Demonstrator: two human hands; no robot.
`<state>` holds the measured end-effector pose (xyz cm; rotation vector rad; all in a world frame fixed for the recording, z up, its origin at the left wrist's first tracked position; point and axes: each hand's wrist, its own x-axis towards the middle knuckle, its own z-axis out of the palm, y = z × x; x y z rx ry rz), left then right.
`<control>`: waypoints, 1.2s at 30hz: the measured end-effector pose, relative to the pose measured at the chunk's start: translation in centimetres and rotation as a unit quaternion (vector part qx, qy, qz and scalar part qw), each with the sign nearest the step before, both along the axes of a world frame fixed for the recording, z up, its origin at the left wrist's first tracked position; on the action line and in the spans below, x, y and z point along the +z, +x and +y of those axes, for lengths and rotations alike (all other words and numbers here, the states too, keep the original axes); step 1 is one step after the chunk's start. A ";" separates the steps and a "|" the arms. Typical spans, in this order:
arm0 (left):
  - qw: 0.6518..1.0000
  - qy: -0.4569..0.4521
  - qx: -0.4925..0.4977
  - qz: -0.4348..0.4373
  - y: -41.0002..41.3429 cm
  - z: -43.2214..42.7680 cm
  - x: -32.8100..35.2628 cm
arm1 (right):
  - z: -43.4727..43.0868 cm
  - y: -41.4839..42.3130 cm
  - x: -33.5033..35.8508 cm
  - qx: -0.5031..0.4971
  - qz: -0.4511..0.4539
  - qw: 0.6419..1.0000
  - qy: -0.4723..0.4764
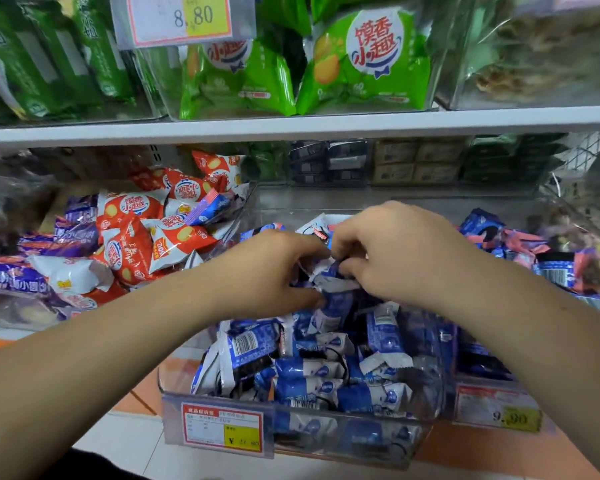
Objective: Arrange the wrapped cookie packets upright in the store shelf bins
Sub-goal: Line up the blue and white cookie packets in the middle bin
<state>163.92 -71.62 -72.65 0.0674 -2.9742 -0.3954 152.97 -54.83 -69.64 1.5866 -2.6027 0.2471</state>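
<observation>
A clear plastic bin [426,403] on the lower shelf holds several blue and white wrapped cookie packets [312,368], most lying jumbled on their sides. Both hands reach into the middle of this bin. My left hand [267,275] curls its fingers round a blue packet [336,299] from the left. My right hand [395,247] pinches the crimped top of the same cluster of packets from the right. The fingertips of both hands are partly hidden among the wrappers.
The bin to the left holds red and white packets [136,233] mixed with purple ones [63,233]. Blue and pink packets [520,247] fill the bin to the right. Green packets [364,64] stand on the shelf above. Price labels [222,427] hang on the bin fronts.
</observation>
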 end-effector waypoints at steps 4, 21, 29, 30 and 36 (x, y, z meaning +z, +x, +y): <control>0.989 0.101 -0.018 -0.106 -1.7 1.7 -0.4 | 0.7 -2.0 -1.5 -0.026 -0.093 0.994 -0.049; 0.980 0.200 -0.003 -0.008 -1.6 -0.5 0.8 | 2.0 -0.4 -1.1 0.043 -0.076 0.993 -0.086; 0.984 -0.002 -0.091 -0.155 0.7 -1.8 -1.2 | 0.3 2.7 -0.9 0.110 -0.097 0.946 0.289; 0.980 -0.015 -0.090 -0.177 0.8 -1.9 -1.3 | 0.2 2.9 -0.8 0.113 -0.099 0.941 0.304; 0.982 -0.059 -0.049 -0.171 0.3 -1.9 -0.7 | 0.3 2.9 -0.4 0.127 -0.113 0.933 0.317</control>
